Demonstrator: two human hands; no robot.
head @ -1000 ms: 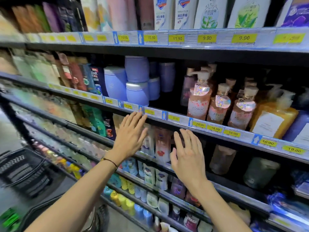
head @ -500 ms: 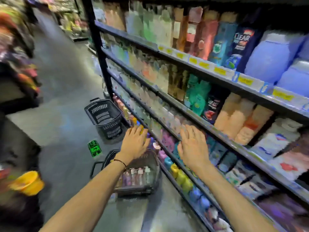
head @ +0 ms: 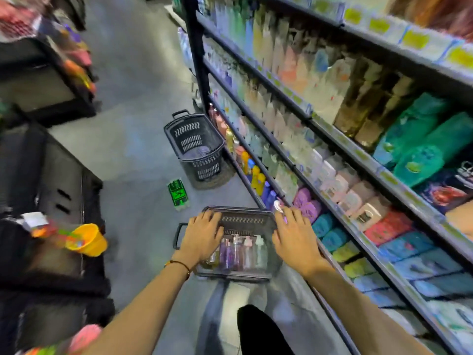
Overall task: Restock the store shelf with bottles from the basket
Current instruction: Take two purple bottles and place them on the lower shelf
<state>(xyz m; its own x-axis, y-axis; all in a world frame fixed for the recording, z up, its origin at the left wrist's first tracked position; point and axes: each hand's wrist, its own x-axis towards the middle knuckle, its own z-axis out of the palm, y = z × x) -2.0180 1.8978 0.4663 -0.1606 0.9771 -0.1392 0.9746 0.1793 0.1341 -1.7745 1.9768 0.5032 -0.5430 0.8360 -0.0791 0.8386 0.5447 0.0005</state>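
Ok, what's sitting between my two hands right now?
In the head view, the dark basket on the floor and the pump bottles inside it show between your left hand and right hand, both open.

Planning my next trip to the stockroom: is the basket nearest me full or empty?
Not empty: the near basket holds a row of pump bottles; how many cannot be told.

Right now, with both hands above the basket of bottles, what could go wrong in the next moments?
1. The bottles are packed side by side in the basket; pulling one out may knock its neighbours.
2. The left hand and the right hand are spread and grip nothing, so a hasty grab could slip.
3. A second basket and a green object lie on the floor nearby: possible trip hazards.
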